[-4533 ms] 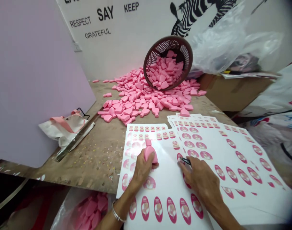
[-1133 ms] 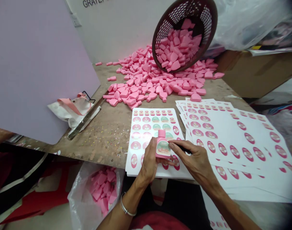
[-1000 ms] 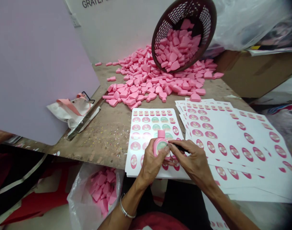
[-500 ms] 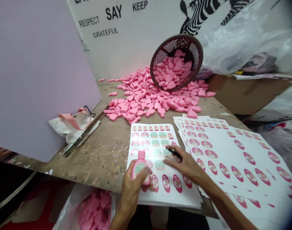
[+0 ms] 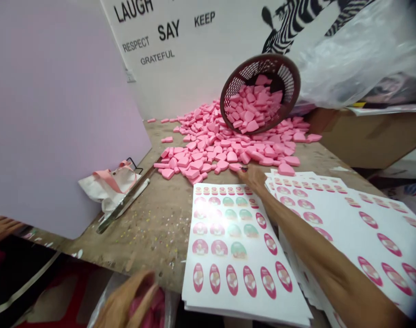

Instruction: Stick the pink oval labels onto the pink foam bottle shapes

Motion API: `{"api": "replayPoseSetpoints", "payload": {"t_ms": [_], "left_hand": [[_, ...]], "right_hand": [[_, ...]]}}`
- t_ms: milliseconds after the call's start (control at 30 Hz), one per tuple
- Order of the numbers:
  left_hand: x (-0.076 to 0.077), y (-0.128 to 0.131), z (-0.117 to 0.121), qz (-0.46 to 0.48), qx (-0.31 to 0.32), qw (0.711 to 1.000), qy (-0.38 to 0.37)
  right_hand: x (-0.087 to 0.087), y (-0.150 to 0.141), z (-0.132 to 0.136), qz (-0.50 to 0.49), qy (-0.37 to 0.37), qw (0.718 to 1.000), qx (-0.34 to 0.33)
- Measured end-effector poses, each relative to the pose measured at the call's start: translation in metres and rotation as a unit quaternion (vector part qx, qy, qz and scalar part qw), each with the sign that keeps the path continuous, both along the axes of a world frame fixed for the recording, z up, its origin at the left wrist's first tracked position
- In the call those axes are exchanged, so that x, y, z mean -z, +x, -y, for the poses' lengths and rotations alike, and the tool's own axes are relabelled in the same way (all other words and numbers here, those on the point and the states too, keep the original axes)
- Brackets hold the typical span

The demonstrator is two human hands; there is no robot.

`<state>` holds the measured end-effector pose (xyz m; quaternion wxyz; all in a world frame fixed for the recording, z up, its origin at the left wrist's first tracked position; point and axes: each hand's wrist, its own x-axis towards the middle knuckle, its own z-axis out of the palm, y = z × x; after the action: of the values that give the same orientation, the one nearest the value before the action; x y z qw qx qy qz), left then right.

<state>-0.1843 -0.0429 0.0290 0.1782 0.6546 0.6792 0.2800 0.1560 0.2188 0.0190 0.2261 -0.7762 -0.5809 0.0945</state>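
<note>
Blurred by motion, my left hand (image 5: 126, 300) is over the plastic bag (image 5: 172, 305) below the table edge. Pink pieces (image 5: 156, 307) show between and beside its fingers; whether it grips one is unclear. My right hand (image 5: 255, 178) reaches past the sticker sheets to the front of the pink pile. Its fingertips are at a pink bottle-shaped piece (image 5: 235, 167). The dark tip of a slim black tool (image 5: 244, 169) shows at those closed fingers, the rest hidden. Beneath the right forearm, a stack of sticker sheets (image 5: 225, 269) carries pink and green labels; one green-row spot is bare.
A brown mesh basket (image 5: 294, 98) lies tipped on the heap of pink pieces (image 5: 208, 130). More sticker sheets (image 5: 337, 218) spread at right. On the left stand a pale panel (image 5: 64, 114) and a small white bag (image 5: 105, 189). Another person's hand (image 5: 3, 228) shows at far left.
My left hand has moved down and left from the sheets to the bag, where the labelled pink bottle no longer shows. My right hand has moved forward to the pile. The view has shifted slightly.
</note>
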Motion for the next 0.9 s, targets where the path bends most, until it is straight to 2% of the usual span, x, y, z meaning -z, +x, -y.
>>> {"api": "replayPoseSetpoints", "payload": {"t_ms": [67, 133, 200, 267, 300, 333, 400, 500, 600, 733, 900], "left_hand": [[-0.005, 0.023, -0.023, 0.008, 0.046, 0.999, 0.008], [-0.01, 0.057, -0.049, 0.025, 0.098, 0.992, 0.075], [-0.013, 0.092, -0.067, 0.08, 0.181, 0.977, 0.083], [-0.012, 0.12, -0.074, 0.161, 0.273, 0.949, -0.01], [-0.009, 0.129, -0.072, 0.204, 0.297, 0.93, -0.071], [-0.004, 0.135, -0.069, 0.25, 0.297, 0.913, -0.127], [0.006, 0.141, -0.058, 0.349, 0.232, 0.887, -0.196], [0.02, 0.144, -0.046, 0.463, 0.109, 0.855, -0.205], [0.026, 0.151, -0.043, 0.48, 0.078, 0.848, -0.209], [0.03, 0.162, -0.047, 0.471, 0.061, 0.858, -0.197], [0.035, 0.164, -0.047, 0.458, 0.07, 0.865, -0.195]], "right_hand": [[-0.016, 0.005, 0.027, 0.014, -0.003, 0.999, -0.047], [-0.034, 0.008, 0.063, 0.001, -0.031, 0.989, -0.141], [-0.049, 0.007, 0.101, -0.091, -0.106, 0.933, -0.333], [-0.053, 0.004, 0.132, -0.171, -0.15, 0.878, -0.42], [-0.05, 0.003, 0.145, -0.202, -0.151, 0.869, -0.425], [-0.044, 0.002, 0.154, -0.223, -0.134, 0.874, -0.41], [-0.022, 0.001, 0.169, -0.227, -0.065, 0.911, -0.338], [0.018, 0.0, 0.183, -0.147, 0.04, 0.96, -0.235], [0.045, -0.002, 0.196, -0.028, 0.106, 0.97, -0.218], [0.05, -0.006, 0.204, 0.082, 0.15, 0.954, -0.246], [0.048, -0.008, 0.205, 0.12, 0.143, 0.952, -0.241]]}}
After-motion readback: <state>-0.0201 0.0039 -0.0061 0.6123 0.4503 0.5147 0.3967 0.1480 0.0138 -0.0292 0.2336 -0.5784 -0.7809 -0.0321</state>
